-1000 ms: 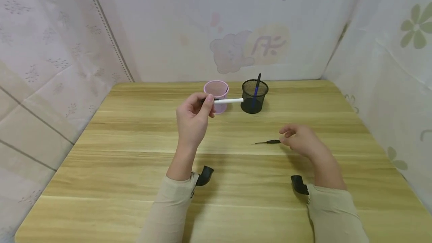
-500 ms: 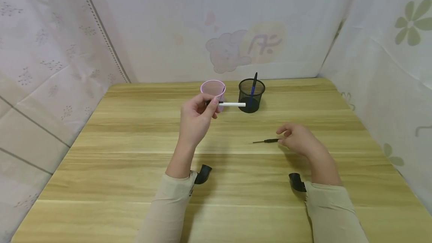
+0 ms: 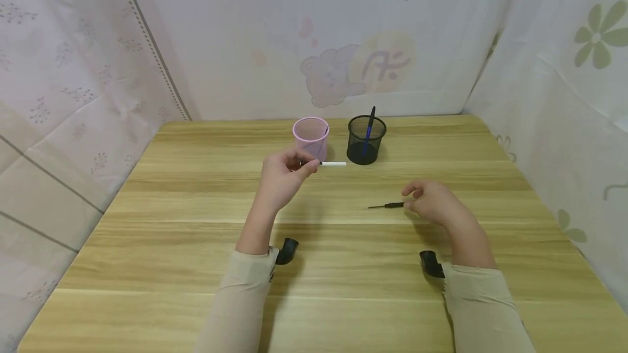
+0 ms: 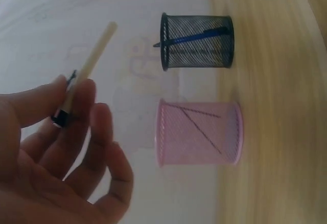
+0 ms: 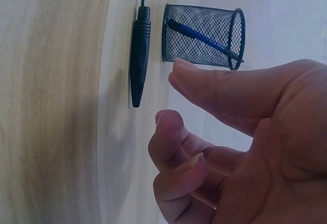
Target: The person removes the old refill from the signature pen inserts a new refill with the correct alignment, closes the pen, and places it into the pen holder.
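My left hand (image 3: 283, 178) pinches a white pen with a black end (image 3: 333, 164) between thumb and fingers, in front of the pink mesh pen holder (image 3: 311, 140) in the head view. The pen's pale barrel (image 4: 99, 50) slants up from the fingertips in the left wrist view. Close to a small black screwdriver (image 3: 394, 205) lying on the table is my right hand (image 3: 434, 203), its fingers loosely bent. In the right wrist view a gap shows between the fingers and the screwdriver's handle (image 5: 139, 63); nothing is held.
A black mesh pen holder (image 3: 355, 143) stands right of the pink one, with a blue pen (image 3: 368, 135) leaning inside. Two thin dark sticks (image 4: 202, 129) are visible in the pink holder. Patterned cloth (image 3: 235, 42) hangs behind the wooden table (image 3: 171, 244).
My left hand has come down and a little nearer with the white pen, uncovering more of the pink holder. The right hand and screwdriver have stayed practically in place.
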{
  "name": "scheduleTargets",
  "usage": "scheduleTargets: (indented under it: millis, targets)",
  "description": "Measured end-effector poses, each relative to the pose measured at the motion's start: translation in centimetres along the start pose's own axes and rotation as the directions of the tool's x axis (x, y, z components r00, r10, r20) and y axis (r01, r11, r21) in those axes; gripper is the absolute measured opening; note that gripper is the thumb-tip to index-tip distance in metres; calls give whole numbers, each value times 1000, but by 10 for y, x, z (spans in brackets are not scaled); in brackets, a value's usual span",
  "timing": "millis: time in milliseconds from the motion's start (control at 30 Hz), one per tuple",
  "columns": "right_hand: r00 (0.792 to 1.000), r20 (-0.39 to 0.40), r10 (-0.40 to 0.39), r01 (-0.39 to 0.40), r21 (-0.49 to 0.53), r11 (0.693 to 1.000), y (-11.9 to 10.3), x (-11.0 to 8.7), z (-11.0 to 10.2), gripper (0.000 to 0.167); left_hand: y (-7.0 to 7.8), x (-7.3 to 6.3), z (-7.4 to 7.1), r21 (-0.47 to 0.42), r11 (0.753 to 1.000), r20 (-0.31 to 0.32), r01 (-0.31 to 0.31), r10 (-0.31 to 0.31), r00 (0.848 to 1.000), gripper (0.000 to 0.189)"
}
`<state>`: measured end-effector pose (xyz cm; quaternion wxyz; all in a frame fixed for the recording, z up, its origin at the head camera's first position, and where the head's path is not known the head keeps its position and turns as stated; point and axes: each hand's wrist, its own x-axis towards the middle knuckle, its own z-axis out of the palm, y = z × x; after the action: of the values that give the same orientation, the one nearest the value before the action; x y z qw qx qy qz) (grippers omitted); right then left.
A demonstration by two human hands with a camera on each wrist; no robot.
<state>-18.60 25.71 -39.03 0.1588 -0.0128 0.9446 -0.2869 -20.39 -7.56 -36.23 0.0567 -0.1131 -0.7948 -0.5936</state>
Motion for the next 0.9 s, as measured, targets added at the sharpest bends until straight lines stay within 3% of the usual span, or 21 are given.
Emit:
scheduleTargets:
  millis: [100,200,367,667,900]
  targets:
    - [1000,5,0,0,-2,1000,-1,0,0,30,-6,1,-2,91,994,26,54,-57,998,9]
    - [1000,12,6,-6,1,1000,-1,-1,1,29,-12,2,-4,207,972,47,112,-124,991,10]
    - [1000,10,6,-6,-8,1000,-1,0,2,28,-22,4,-6,412,892,34,184,-217,976,14]
    - [1000,13,18,-18,9,1000,-1,4,6,25,-39,9,-7,554,796,22,246,-309,951,15]
    - [1000,7,11,-11,-22,1000,-2,7,11,19,-49,13,-7,638,717,29,283,-389,921,18]
